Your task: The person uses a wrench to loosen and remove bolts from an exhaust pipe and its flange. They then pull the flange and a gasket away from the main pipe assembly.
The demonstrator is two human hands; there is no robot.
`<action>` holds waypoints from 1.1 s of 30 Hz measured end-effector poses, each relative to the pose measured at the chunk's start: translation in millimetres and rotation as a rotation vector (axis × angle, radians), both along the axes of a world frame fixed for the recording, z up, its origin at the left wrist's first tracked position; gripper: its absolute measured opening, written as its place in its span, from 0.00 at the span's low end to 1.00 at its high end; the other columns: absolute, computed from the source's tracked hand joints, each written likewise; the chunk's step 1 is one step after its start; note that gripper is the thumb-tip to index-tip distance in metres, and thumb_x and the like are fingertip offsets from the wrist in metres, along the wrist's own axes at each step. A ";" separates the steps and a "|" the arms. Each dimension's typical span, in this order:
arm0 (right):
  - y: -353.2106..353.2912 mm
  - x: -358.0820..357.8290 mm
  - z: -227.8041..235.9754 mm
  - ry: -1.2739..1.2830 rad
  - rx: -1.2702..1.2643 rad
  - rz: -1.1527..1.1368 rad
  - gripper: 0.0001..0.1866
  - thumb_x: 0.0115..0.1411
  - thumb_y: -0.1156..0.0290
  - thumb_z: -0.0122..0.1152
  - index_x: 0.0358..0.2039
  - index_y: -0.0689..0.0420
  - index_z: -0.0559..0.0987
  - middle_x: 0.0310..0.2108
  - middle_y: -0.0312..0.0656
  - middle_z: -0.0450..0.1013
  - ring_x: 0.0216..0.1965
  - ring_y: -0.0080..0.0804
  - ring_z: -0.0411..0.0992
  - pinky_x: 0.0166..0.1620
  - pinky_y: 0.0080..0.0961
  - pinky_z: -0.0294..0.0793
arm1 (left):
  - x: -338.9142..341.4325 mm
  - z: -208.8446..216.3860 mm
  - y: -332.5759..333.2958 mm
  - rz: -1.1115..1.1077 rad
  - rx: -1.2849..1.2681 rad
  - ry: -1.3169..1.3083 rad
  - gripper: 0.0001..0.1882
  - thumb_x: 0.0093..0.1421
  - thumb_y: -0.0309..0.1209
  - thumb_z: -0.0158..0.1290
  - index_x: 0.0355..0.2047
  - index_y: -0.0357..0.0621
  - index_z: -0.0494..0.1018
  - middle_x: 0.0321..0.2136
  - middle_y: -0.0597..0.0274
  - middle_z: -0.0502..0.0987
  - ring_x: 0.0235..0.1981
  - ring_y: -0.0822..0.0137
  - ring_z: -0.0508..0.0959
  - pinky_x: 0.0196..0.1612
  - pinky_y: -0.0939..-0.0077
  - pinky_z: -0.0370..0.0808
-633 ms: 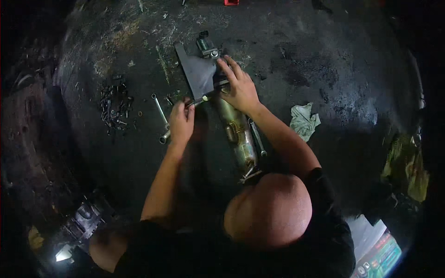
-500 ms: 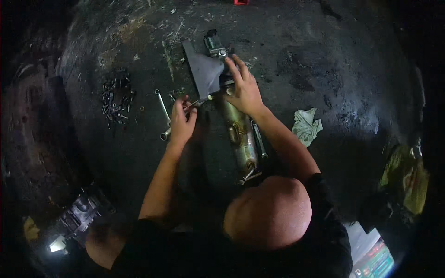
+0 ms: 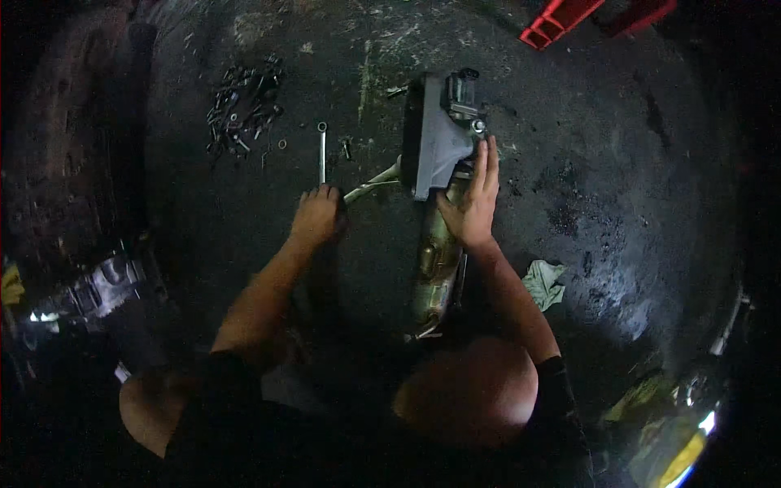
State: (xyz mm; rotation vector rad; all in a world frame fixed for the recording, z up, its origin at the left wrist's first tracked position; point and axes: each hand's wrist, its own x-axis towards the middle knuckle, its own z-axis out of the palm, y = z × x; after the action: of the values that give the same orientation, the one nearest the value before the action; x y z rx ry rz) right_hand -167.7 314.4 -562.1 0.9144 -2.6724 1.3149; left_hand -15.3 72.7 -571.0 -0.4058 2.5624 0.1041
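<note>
A long metal cylinder (image 3: 434,259) lies in front of me, with a grey cast housing (image 3: 442,138) and a small dark unit (image 3: 463,91) at its far end. My right hand (image 3: 474,203) grips this cylinder assembly where cylinder and housing meet, fingers stretched forward and thumb on the left side. My left hand (image 3: 319,213) is closed, knuckles up, over the near end of a silver wrench (image 3: 322,154); what lies under the palm is hidden. A slender pale metal bar (image 3: 370,184) slants between that hand and the housing.
A heap of loose bolts (image 3: 241,110) lies far left, with a small ring (image 3: 282,144) beside it. A pale cloth (image 3: 543,285) is at right. Red metal framework (image 3: 561,20) stands at the far edge. A metal mechanical part (image 3: 102,289) sits at lower left.
My left hand has closed and turned knuckles up over the wrench, away from the housing. The right hand stays on the assembly. The whole view has shifted and turned.
</note>
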 end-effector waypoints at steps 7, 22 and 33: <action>3.5 0.0 -20.6 0.074 -0.054 -0.024 0.53 0.39 0.74 0.65 0.64 0.56 0.46 0.64 0.58 0.43 0.61 0.59 0.49 0.59 0.48 0.53 | 60.1 12.8 38.3 0.411 0.147 -0.165 0.34 0.54 0.38 0.55 0.59 0.44 0.56 0.51 0.43 0.65 0.55 0.47 0.64 0.55 0.53 0.63; 3.2 0.7 -14.1 0.041 -0.086 -0.047 0.51 0.41 0.71 0.66 0.65 0.51 0.49 0.65 0.51 0.42 0.60 0.56 0.51 0.58 0.49 0.52 | -62.3 39.8 43.8 -0.071 0.409 0.520 0.13 0.62 0.30 0.44 0.43 0.39 0.73 0.39 0.46 0.75 0.41 0.48 0.74 0.44 0.59 0.70; 5.7 2.4 -12.0 0.053 -0.045 -0.084 0.54 0.39 0.71 0.68 0.65 0.47 0.48 0.65 0.48 0.44 0.61 0.52 0.51 0.59 0.45 0.53 | -59.6 40.8 40.2 -0.174 0.386 0.466 0.10 0.61 0.27 0.45 0.39 0.37 0.72 0.35 0.46 0.76 0.38 0.47 0.75 0.39 0.59 0.72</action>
State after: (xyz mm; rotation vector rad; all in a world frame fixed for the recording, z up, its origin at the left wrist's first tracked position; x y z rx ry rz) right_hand -165.3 320.1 -574.1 0.8108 -2.5996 1.3092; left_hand -74.9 112.9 -530.2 -0.0059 2.9217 0.6879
